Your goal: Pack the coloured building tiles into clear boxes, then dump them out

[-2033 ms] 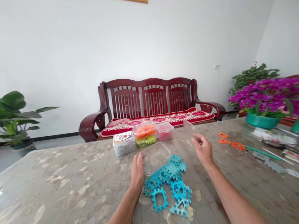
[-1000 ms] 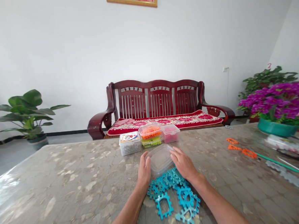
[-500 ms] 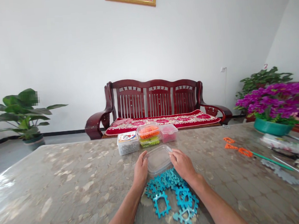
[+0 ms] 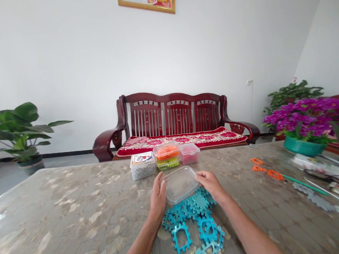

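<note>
A: Holding what, those two hands?

B: One clear box (image 4: 181,183), gripped from both sides. The left hand (image 4: 158,194) clasps its left edge, with the thumb on the near side and the fingers curled over the far corner. The right hand (image 4: 209,182) closes on the right edge in the same way.

A: Where does the box sit?

B: Mid-table (image 4: 77,209), straight ahead of the person. Its near edge overlaps a heap of teal pieces (image 4: 202,226), flat notched frames that spread toward the person between the forearms. I cannot tell whether the box rests on them or is just clear of them.

A: Anything inside it?

B: The walls are see-through and I make out nothing in there. I also cannot tell if a lid is on.

A: What lies behind it?

B: A row of small tubs near the far edge. A grey tub (image 4: 142,166) is on the left, and an orange tub (image 4: 165,151) is stacked on a green tub (image 4: 168,164) in the middle. A pink tub (image 4: 190,153) is just beside them on the right. All are apart from the hands.

A: And further off?

B: Orange pieces (image 4: 274,174) lie well to the right, with potted flowers (image 4: 306,114) beyond them. A bench (image 4: 171,117) stands against the wall.
</note>
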Demonstrator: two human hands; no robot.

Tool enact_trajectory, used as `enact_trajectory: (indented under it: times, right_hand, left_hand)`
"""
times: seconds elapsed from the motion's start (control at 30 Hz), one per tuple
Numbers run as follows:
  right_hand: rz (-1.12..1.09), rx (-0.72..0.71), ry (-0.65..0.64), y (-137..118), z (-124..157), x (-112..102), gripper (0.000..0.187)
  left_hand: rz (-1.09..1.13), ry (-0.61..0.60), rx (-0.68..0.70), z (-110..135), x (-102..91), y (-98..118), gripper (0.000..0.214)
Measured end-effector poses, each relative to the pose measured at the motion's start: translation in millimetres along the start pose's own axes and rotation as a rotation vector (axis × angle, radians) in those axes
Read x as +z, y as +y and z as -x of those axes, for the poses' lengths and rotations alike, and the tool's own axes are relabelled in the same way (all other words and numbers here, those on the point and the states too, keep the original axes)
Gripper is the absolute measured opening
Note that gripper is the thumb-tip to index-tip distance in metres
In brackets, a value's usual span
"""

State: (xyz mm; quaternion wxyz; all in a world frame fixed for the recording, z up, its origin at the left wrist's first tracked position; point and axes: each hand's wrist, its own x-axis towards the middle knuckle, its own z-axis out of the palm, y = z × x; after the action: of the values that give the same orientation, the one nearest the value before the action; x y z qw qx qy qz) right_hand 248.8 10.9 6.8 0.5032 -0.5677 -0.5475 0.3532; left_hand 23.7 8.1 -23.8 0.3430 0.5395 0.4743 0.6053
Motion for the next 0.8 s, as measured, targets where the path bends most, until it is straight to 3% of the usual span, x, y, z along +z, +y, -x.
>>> enact_trajectory:
  times: [0.1, 0.2, 0.33, 0.53, 0.67, 0.8]
  right_hand:
    - [-0.180, 0.053, 0.135, -7.6, 0.5, -3.5, 0.033]
    - [-0.305, 0.054, 0.331, -10.9, -5.7, -16.9, 0.037]
    - [-0.393, 0.070, 0.608, -1.2, -18.5, -56.7, 0.039]
    - [-0.498, 0.118, 1.009, 28.7, -18.3, -122.6, 0.025]
    - [-0.552, 0.140, 1.139, 39.9, -13.8, -143.5, 0.020]
    - [-0.618, 0.161, 1.137, 46.0, -15.2, -144.9, 0.017]
  left_hand:
    - [-0.009, 0.010, 0.011, 1.3, 1.6, -0.6, 0.048]
    - [0.095, 0.012, -0.065, 2.8, 2.3, -2.5, 0.052]
    - [0.093, 0.004, -0.134, 2.7, 1.7, -3.3, 0.050]
    - [-0.144, -0.078, -0.081, 1.2, 1.4, 2.3, 0.043]
    - [-0.176, -0.109, -0.072, 2.3, 2.4, 4.1, 0.044]
    - [-0.187, -0.119, -0.054, 2.5, 2.4, 1.9, 0.043]
